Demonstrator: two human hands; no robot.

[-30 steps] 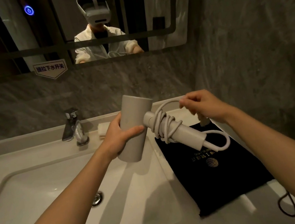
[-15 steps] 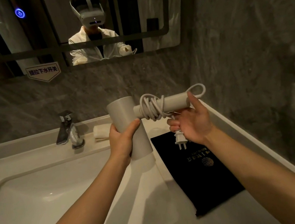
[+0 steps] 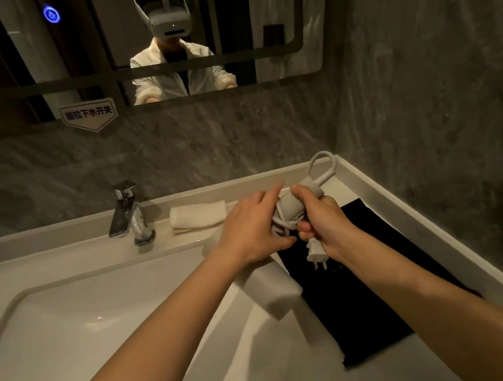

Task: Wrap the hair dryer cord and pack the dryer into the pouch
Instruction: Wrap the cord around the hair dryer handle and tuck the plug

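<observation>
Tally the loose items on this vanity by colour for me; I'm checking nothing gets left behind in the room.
White or off-white: 2, the hair dryer with its wrapped cord and plug, held by the left hand and right hand, and the folded towel.
Black: 1, the pouch lying flat on the countertop.
Total: 3

**Hotel-style bathroom**

Dim, grey stone walls (image 3: 422,59). White basin (image 3: 65,324) with chrome tap (image 3: 128,213), wide mirror (image 3: 116,42) with lit touch button (image 3: 51,14), drain-switch sign (image 3: 89,114), folded towel (image 3: 197,215) on counter.
</observation>
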